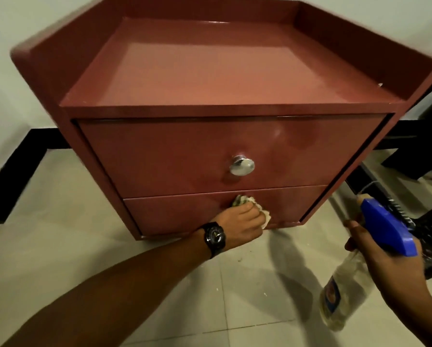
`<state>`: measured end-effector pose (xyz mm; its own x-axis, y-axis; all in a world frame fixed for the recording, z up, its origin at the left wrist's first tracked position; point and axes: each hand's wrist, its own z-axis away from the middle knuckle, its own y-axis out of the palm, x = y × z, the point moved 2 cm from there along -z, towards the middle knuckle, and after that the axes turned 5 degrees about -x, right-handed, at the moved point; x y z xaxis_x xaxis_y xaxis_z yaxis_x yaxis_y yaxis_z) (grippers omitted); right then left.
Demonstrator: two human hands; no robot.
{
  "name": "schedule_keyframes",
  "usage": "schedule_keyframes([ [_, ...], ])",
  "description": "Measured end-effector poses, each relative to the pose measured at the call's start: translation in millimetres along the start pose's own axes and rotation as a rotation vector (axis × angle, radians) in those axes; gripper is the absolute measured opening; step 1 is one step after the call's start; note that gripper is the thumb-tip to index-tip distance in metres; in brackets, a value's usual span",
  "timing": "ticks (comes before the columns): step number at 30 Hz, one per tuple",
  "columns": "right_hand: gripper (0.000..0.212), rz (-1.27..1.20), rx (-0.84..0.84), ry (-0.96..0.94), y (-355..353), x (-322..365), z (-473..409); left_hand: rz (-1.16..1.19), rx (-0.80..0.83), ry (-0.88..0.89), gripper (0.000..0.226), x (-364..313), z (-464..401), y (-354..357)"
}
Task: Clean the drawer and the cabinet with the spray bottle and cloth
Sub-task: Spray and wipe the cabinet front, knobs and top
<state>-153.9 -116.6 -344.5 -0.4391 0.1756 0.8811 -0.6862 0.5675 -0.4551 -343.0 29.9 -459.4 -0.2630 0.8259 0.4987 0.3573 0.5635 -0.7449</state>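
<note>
A: Left hand (240, 221) is bunched round a crumpled pale cloth with green print (67, 200), pressing it flat against the lower drawer front of the glossy reddish-brown two-drawer cabinet (209, 156).

B: And the right hand (395, 269) is wrapped around the clear plastic spray bottle with the blue trigger head (385, 229), held low beside the cabinet's right corner, nozzle angled toward it.

A: So where are we? Upper drawer front shows faint smeary patches near the round chrome knob (242, 165), which could be spray or wipe marks, I'd guess.

B: Both drawers sit closed, so the insides look untouched as far as I can judge. The recessed top tray shines, but cleaned or not, I cannot tell.

A: Roughly midway at best, over the pale tiled floor (59, 221).
</note>
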Motion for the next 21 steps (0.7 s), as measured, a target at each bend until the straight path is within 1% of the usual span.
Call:
schedule_keyframes([
  [1,0.004,0.01,0.007,-0.025,4.5,2.8,3.0,0.003,-0.015,-0.006,0.027,3.9,14.1,-4.6],
  [2,0.006,0.014,0.006,-0.049,9.8,4.4,6.2,0.015,-0.039,-0.025,0.026,7.3,23.9,-9.2],
  [3,0.016,0.025,0.011,-0.055,13.3,5.5,8.7,0.025,-0.072,-0.045,0.024,8.3,26.3,-12.5],
  [4,0.021,0.035,0.029,-0.054,19.2,5.4,9.9,0.026,-0.09,-0.069,0.023,9.1,25.6,-15.5],
  [7,0.019,0.037,0.077,-0.028,33.1,-0.4,7.3,0.041,-0.211,-0.191,0.026,10.4,11.3,-22.6],
  [9,0.018,0.017,0.079,-0.004,39.1,0.1,4.9,0.048,-0.263,-0.247,0.019,18.1,15.6,-30.8],
  [11,0.014,0.003,0.074,-0.009,44.4,4.5,4.7,0.03,-0.233,-0.209,0.016,24.4,37.0,-35.3],
  [14,0.014,0.015,0.09,-0.029,46.9,9.3,3.2,0.039,-0.067,-0.151,0.016,27.5,89.9,-39.0],
  [16,0.013,0.025,0.107,-0.041,47.3,14.0,6.5,-0.024,0.064,-0.128,0.013,22.7,130.0,-38.7],
  [17,0.01,0.02,0.109,-0.049,48.0,14.7,6.2,-0.059,0.091,-0.128,0.011,23.4,146.3,-41.3],
  [18,0.008,0.024,0.099,-0.034,48.0,14.2,5.9,-0.096,0.092,-0.141,0.012,28.6,156.5,-46.8],
  [20,0.009,0.015,0.066,-0.021,46.9,11.3,7.7,-0.199,-0.023,-0.165,0.016,38.4,165.2,-63.2],
  [21,0.006,0.014,0.062,-0.003,46.6,8.3,8.7,-0.227,-0.077,-0.221,0.014,47.4,166.1,-76.8],
])
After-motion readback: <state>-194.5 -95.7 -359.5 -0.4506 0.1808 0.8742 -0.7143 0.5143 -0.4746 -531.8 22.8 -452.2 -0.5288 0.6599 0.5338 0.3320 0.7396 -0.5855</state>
